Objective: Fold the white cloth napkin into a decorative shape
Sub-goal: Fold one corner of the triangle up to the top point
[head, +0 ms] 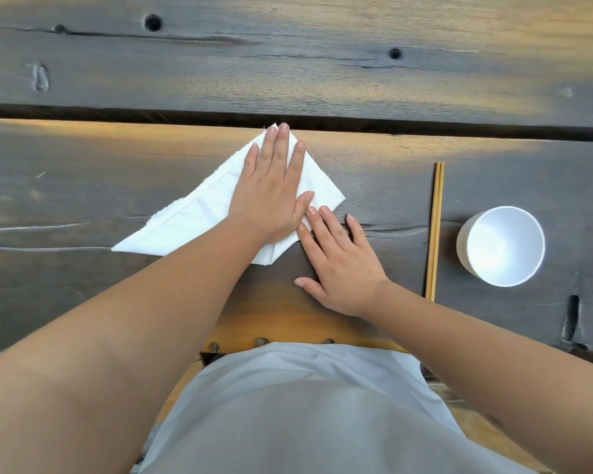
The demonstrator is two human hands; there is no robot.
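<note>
Both flat and open — left hand point(271, 186) pins the folded napkin point(192, 213) to the worktop point(83, 172), right hand point(339, 265) likely steadying its near edge — to set the crease.

Both bare forearms reach forward from the lower corners. The left hand point(271, 186) lies flat, palm down, fingers straight and close together pointing away, thumb out to the right. The right hand point(339, 265) also lies flat, fingers spread, its fingertips point(311, 211) touching the left thumb.
</note>
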